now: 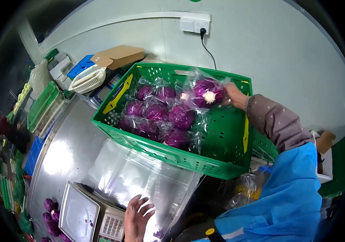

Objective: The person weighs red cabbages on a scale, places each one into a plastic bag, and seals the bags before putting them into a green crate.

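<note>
My right hand (232, 94) holds a purple cabbage (209, 93) in clear plastic wrap over the back right part of a green crate (168, 155). The white stem end of this cabbage faces me. Several wrapped cabbages (156, 112) lie in rows in the left and middle of the crate, and its right part shows bare green floor. My left hand (137, 218), fingers apart and holding nothing, is above the metal table beside a weighing scale (79, 209). Flat clear plastic bags (140, 173) lie between that hand and the crate.
Unwrapped purple cabbages (50, 220) lie left of the scale. A cardboard box (118, 55) and a white basket (87, 79) stand behind the crate at left. A black cord (209, 52) hangs from the wall socket. A person (9, 131) is at far left.
</note>
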A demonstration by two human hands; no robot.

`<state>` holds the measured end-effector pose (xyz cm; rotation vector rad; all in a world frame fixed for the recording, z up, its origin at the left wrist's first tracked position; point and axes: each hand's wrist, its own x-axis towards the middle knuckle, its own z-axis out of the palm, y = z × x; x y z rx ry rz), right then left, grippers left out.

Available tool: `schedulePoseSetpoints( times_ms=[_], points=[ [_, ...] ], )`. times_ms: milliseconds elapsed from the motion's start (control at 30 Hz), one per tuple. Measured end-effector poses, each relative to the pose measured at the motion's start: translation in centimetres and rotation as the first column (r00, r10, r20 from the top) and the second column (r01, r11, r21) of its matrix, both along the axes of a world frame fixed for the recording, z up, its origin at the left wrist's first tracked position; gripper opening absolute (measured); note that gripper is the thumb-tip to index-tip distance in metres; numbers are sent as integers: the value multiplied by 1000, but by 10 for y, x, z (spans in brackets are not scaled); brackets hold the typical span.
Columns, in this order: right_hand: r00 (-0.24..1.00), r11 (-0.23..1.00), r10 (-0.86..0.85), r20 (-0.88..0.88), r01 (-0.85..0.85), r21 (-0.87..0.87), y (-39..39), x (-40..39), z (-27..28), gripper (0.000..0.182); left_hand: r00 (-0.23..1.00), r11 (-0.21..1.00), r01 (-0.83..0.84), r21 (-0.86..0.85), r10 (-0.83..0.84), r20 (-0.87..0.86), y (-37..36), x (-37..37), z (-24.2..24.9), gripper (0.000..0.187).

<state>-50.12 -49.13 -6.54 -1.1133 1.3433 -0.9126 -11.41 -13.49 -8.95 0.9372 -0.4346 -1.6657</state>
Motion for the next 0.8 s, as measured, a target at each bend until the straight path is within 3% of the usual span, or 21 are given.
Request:
schedulePoseSetpoints(
  times_ms=[33, 67, 100, 133, 167, 200, 233, 300, 333, 367, 400, 433, 467, 500, 533, 567, 600, 633, 667, 733, 800],
  points=[
    [990, 990, -143, 11, 143, -17, -3, -1, -1, 22, 993, 993, -89, 79, 82, 89, 11, 5, -4, 58],
    [923, 952, -287, -257, 245, -184, -32, -18, -37, 19, 971, 972, -183, 148, 155, 182, 22, 9, -9, 57],
    [761, 884, -445, -472, 288, -370, -62, -36, -71, 16, 956, 954, -245, 175, 208, 206, 33, 12, -13, 55],
    [764, 887, -437, -474, 281, -366, -69, -38, -73, 16, 939, 930, -304, 205, 255, 232, 46, 15, -18, 53],
    [461, 966, -132, -878, -138, -218, -72, -38, -75, 19, 915, 904, -370, 216, 314, 253, 59, 19, -31, 51],
    [-62, 896, 110, -992, -426, 126, -76, -36, -76, 23, 880, 852, -449, 271, 368, 301, 74, 22, -40, 49],
    [-603, 702, 184, -776, -472, 533, -80, -34, -79, 27, 875, 843, -461, 278, 378, 304, 83, 23, -40, 49],
    [-602, 639, 60, -796, -590, 494, -141, -115, -169, 21, 827, 786, -554, 274, 481, 291, 102, 21, -37, 50],
    [-595, 602, -6, -803, -644, 473, -133, -108, -163, 19, 781, 708, -620, 337, 520, 346, 109, 21, -38, 52],
    [-621, 462, -29, -783, -703, 541, -124, -106, -148, 17, 766, 703, -637, 316, 529, 366, 118, 22, -37, 53],
    [-405, 476, 195, -893, -757, 447, -180, -178, -200, 19, 738, 681, -667, 303, 548, 393, 125, 24, -30, 54],
    [-112, 771, 370, -922, -516, 372, -141, -133, -150, 24, 678, 653, -725, 219, 619, 397, 142, 30, -45, 47],
    [253, 958, 270, -929, -171, 232, -91, -73, -85, 33, 602, 610, -782, 132, 683, 414, 162, 34, -60, 40],
    [60, 933, 355, -933, -77, 351, -84, -45, -49, 60, 474, 458, -877, 144, 780, 408, 168, 37, -50, 22],
    [17, 877, 379, -925, -325, 354, -154, -120, -95, 60, 398, 398, -910, 117, 760, 514, 178, 43, -40, 24],
    [-93, 856, 286, -954, -422, 298, -158, -117, -67, 57, 266, 282, -957, 60, 780, 566, 191, 49, -38, 23],
    [-279, 897, 94, -956, -392, 203, -108, -44, -23, 53, 171, 245, -969, -33, 760, 627, 215, 59, -45, 20],
    [-233, 866, -49, -971, -495, 75, -126, -52, -24, 45, 64, 203, -971, -125, 728, 683, 228, 65, -40, 15],
    [10, 762, -107, -994, -642, -88, -127, -35, -11, 41, -41, 146, -967, -208, 717, 696, 250, 74, -50, 14],
    [21, 792, -155, -988, -595, -137, -200, -9, -30, 38, -101, 166, -951, -263, 635, 766, 287, 80, -71, 20],
    [428, 636, 129, -894, -728, -257, -200, 62, -12, 31, -20, 217, -963, -159, 529, 848, 312, 83, -88, 21]
  ],
)
